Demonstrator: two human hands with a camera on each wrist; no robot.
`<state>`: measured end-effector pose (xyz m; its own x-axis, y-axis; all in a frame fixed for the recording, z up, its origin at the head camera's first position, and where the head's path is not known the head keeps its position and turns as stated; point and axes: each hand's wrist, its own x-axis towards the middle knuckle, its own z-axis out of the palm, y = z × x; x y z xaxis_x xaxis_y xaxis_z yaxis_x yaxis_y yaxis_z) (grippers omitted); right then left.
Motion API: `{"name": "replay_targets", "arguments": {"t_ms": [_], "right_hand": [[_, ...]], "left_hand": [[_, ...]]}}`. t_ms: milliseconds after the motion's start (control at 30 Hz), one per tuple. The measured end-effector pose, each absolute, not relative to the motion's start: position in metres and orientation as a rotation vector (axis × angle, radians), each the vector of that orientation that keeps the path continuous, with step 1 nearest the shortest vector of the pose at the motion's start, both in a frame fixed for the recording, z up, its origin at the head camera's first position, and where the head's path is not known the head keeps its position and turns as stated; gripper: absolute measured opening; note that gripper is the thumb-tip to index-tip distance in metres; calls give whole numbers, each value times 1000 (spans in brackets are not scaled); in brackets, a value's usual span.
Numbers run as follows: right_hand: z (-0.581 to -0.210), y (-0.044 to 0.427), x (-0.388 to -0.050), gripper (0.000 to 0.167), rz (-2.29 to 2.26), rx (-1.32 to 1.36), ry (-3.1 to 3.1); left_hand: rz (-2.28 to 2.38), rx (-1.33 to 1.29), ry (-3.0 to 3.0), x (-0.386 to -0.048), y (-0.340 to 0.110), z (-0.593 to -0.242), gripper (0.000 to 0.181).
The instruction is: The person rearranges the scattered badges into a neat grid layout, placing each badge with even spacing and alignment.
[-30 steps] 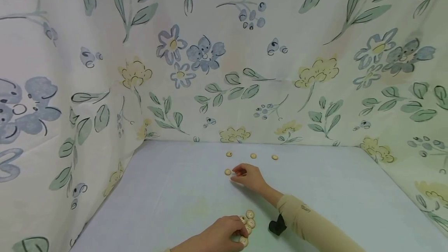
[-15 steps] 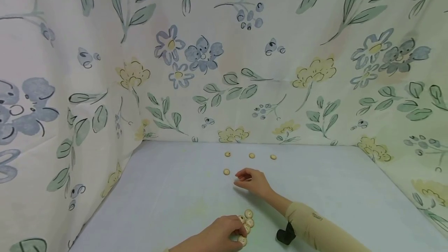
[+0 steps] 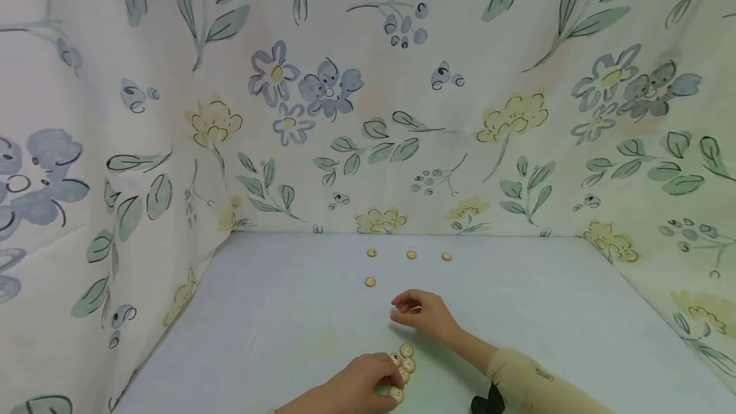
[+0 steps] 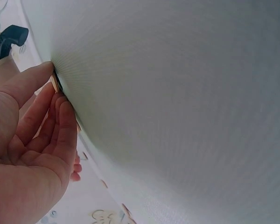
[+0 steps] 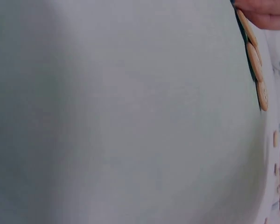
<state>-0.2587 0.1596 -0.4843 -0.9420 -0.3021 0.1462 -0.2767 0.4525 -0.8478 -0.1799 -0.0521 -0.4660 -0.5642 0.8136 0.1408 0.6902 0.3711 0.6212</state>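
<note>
Low in the head view, my left hand (image 3: 361, 383) pinches a round wooden button (image 3: 397, 395) between thumb and fingertips at the tabletop. In the left wrist view that button (image 4: 55, 83) shows edge-on between thumb and index finger. Several more wooden buttons (image 3: 408, 365) lie bunched against the left fingertips, partly covered by them. Farther forward, my right hand (image 3: 427, 313) hovers over the table with loosely bent fingers and nothing visible between them. Beyond its fingertips, to the left, a single button (image 3: 370, 282) lies flat and apart from the hand.
Three wooden buttons (image 3: 411, 255) lie spaced in a row near the far edge of the white-covered table (image 3: 276, 312). Floral cloth (image 3: 356, 145) hangs around the back and sides. A black band-like device (image 3: 489, 400) sits at the right wrist.
My right hand has drawn back toward me and to the right, away from the single button, which stays on the table. My left hand keeps its pinch in place.
</note>
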Motion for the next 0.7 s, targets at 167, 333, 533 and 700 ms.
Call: {"name": "replay_targets", "arguments": {"t_ms": [167, 333, 533, 700], "right_hand": [[-479, 162, -244, 23, -1549, -532, 2639], [-481, 167, -234, 23, -1523, -538, 2631], [-488, 178, -223, 26, -1492, -623, 2606], [-486, 183, -211, 26, -1515, -664, 2575]], "left_hand": [[967, 1362, 2450, -179, -52, -467, 13], [966, 1358, 2451, -179, -52, -469, 14], [973, 1350, 2445, -179, -52, -468, 14], [981, 1332, 2418, -180, -53, -467, 13]]}}
